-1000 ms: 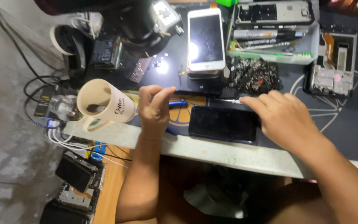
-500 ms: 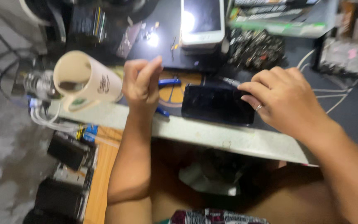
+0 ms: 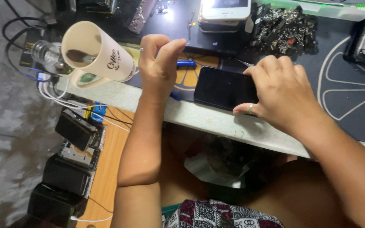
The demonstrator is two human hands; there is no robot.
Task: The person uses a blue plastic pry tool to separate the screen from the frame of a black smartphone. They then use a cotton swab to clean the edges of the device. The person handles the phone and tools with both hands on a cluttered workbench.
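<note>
A black phone (image 3: 220,86) lies screen up on the dark work mat (image 3: 351,84), close to the table's pale front edge (image 3: 216,122). My right hand (image 3: 279,93) covers the phone's right end, thumb on the near side and fingers over the far side. A thin metal tip (image 3: 243,63) pokes out from under those fingers. My left hand (image 3: 159,67) is raised just left of the phone, with thumb and forefinger pinched together; I cannot make out anything between them. A blue-handled tool (image 3: 186,63) lies on the mat behind that hand.
A cream mug (image 3: 100,52) lies tilted at the table's left end, over white cables (image 3: 51,90). A white phone (image 3: 224,8) and a heap of small dark parts (image 3: 286,29) sit at the back. Dark boxes (image 3: 74,131) rest on a wooden shelf below left.
My view has drawn closer and dipped toward my lap. My left hand has lifted and pinched its fingers. My right hand has stayed on the black phone.
</note>
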